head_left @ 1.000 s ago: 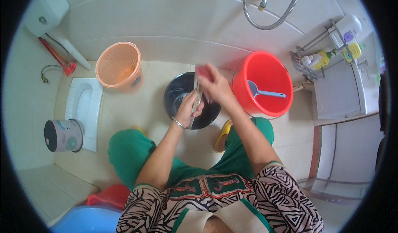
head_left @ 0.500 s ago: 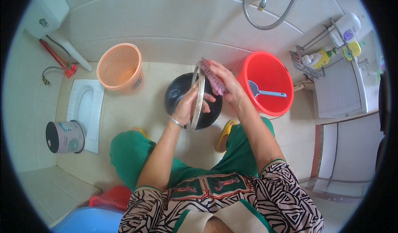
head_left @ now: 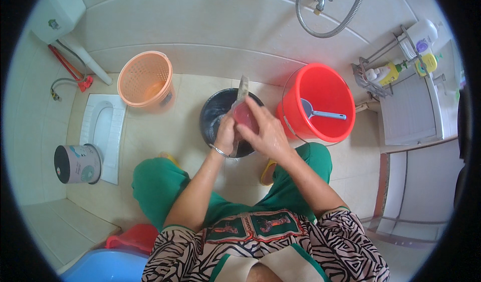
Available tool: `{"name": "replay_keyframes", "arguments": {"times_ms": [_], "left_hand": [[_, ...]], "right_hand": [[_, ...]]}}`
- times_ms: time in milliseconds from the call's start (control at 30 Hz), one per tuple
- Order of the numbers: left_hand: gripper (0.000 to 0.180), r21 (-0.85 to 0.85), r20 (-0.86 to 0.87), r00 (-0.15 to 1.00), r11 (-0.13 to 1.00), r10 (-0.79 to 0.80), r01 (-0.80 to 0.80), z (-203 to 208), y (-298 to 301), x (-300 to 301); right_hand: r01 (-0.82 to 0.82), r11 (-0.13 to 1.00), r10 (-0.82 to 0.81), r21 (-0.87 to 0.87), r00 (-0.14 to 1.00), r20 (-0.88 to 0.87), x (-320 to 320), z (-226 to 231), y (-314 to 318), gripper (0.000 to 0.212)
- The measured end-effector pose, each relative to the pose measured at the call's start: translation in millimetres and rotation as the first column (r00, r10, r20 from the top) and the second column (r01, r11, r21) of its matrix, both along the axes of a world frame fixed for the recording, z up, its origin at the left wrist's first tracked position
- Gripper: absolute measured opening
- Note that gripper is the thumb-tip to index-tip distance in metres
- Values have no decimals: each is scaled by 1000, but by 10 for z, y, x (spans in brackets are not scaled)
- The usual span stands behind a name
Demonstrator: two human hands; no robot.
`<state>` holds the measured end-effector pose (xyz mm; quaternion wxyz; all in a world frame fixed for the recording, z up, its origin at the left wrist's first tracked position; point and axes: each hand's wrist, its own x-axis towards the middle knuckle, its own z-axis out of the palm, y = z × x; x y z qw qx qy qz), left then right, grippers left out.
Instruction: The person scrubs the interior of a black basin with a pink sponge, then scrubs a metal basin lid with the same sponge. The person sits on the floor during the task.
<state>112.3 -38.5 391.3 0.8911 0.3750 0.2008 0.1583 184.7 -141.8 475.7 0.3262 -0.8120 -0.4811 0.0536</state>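
Note:
Above a black basin point(head_left: 206, 112) on the floor, my left hand point(head_left: 226, 132) is closed on a pale, ring-shaped rim point(head_left: 243, 87). The rim appears nearly edge-on, and its lower part is hidden behind my hands. My right hand point(head_left: 269, 135) grips a pink scrub brush point(head_left: 245, 117) by its sides. The brush's smooth back faces up, and its bristles are hidden against the rim. Part of the basin's wet inside shows to the left of my hands.
At right stands a red bucket point(head_left: 295, 99) with a blue dipper point(head_left: 325, 114) inside. An orange perforated basket point(head_left: 145, 101) and a squat toilet point(head_left: 116, 131) are at left, with a bin point(head_left: 82, 164) beside it. A shower hose point(head_left: 305, 24) hangs overhead.
The brush has moved down and left along the rim and turned back-up. The rim has swung more edge-on. My left hand keeps its hold close to the same spot.

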Motion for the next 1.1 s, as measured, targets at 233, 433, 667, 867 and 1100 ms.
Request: {"name": "replay_keyframes", "arguments": {"times_ms": [233,433,667,867,1100], "left_hand": [[49,41,110,988,993,-112,108,-52,-9,-63],[36,70,24,991,988,134,-135,-81,-53,36],[38,15,69,989,992,-128,127,-77,6,-59],[38,4,96,990,994,-107,107,-62,73,-77],[41,68,-18,997,995,69,-68,-202,55,1]], "right_hand": [[168,986,-167,-26,933,-319,795,-133,524,66],[47,995,-27,92,978,-207,67,-95,146,66],[203,977,-207,-68,816,-540,547,-171,320,66],[87,980,-181,-182,772,-609,763,-125,507,73],[22,989,5,143,983,-185,-51,-252,32,70]]}}
